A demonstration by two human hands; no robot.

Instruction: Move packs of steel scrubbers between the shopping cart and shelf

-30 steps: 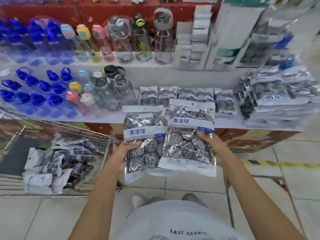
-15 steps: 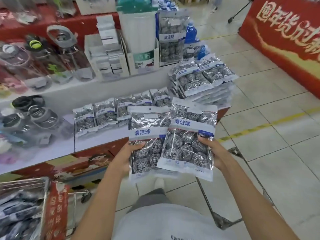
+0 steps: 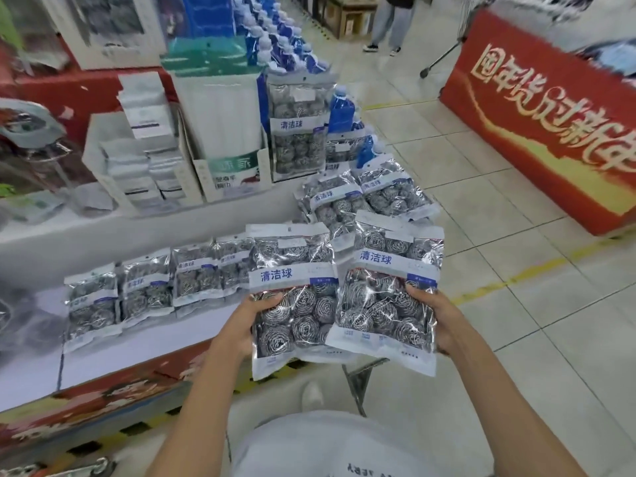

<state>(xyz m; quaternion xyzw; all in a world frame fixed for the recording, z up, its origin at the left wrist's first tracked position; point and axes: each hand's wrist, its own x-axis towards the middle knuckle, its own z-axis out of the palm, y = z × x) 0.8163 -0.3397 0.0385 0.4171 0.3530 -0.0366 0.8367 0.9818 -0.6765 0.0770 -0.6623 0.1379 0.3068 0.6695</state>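
Head view: the person is holding two scrubber packs side by side above the shelf point(image 3: 144, 352) edge, left hand point(image 3: 241, 325) fingers clamping the left pack point(image 3: 292, 297), right hand point(image 3: 437, 318) fingers clamping the right pack point(image 3: 389, 290), which is overlapping the left pack's edge, more packs point(image 3: 148, 294) lying on the shelf.

A single head-worn wide-angle camera looks forward and down from standing height, close over the wearer's forearms and white shirt point(image 3: 330, 449). It faces the low display shelf point(image 3: 113, 352) at left, with tiled aisle floor point(image 3: 516, 304) stretching away right, edges bowed.
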